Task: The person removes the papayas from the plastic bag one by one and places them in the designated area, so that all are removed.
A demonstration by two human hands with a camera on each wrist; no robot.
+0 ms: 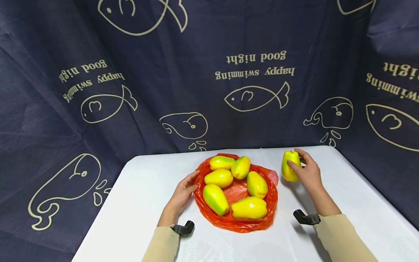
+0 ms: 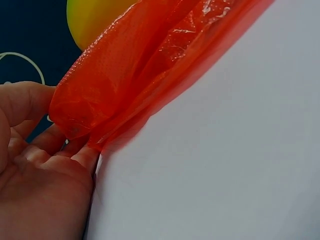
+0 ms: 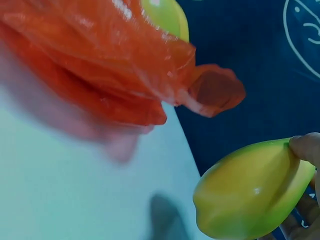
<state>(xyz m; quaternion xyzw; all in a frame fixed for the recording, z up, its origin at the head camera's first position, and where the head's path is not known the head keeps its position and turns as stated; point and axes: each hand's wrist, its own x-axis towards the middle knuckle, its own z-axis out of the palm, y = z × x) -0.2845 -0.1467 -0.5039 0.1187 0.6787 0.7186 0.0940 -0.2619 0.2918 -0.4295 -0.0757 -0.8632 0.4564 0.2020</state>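
Observation:
A red plastic bag [image 1: 235,225] lies spread in a ring on the table, its rim rolled down, with several yellow-green papayas [image 1: 216,199] inside it. At the bag's left edge is my left hand [image 1: 181,193]; in the left wrist view its thumb and fingers [image 2: 47,137] hold the bag's red film between them. To the right of the bag, my right hand [image 1: 309,173] grips another papaya [image 1: 290,171], thumb on the near side and fingers round the far side. This papaya stands nearly upright in the head view, with a shadow beneath it.
The white table [image 1: 147,189] ends at a dark blue curtain [image 1: 183,80] with fish and whale drawings, which also closes off both sides. A lighter red flap of the bag [image 1: 273,177] sticks out toward the right hand. Each wrist wears a black camera mount [image 1: 306,217].

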